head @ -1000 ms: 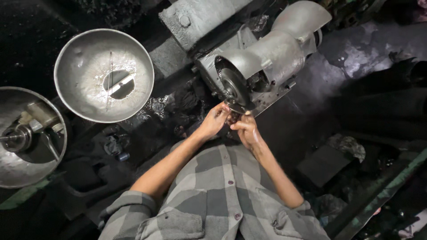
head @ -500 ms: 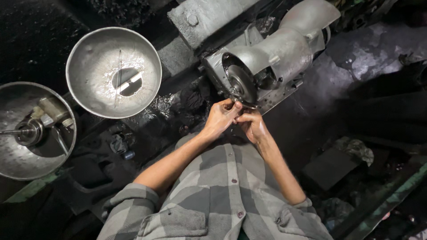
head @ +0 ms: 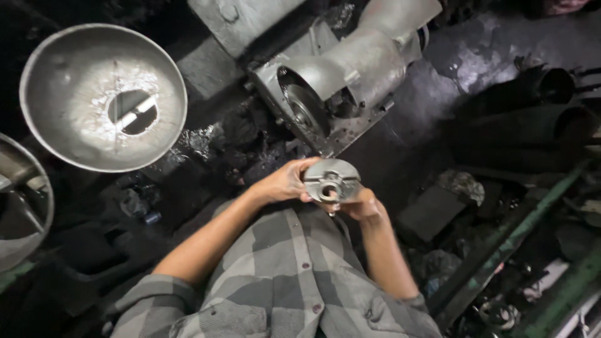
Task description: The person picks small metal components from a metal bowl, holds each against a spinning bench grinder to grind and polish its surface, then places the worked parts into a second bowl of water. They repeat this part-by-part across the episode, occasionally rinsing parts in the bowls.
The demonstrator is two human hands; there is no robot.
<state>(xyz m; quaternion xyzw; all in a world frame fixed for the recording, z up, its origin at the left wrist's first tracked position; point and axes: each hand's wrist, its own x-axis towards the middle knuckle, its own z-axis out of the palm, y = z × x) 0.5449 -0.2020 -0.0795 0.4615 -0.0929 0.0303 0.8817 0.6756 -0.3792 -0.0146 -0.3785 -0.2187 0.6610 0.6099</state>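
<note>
Both my hands hold a round grey metal part (head: 332, 179) with a hole in its middle, face up, in front of my chest. My left hand (head: 285, 183) grips its left edge. Under its right side, my right hand (head: 358, 204) cups it from below. Just beyond the part stands a grey bench grinder (head: 350, 69) with its wheel (head: 305, 110) exposed under a curved guard. The part is clear of the wheel.
A large shallow metal bowl (head: 56, 125) with a central opening lies at the left, another round pan (head: 19, 206) at the far left edge. Dark metal scraps, black pipes (head: 532, 119) and a green bar (head: 526, 231) crowd the grimy floor at the right.
My hands have pulled the round part back from the grinding wheel toward my chest and turned its face upward. The view has shifted closer.
</note>
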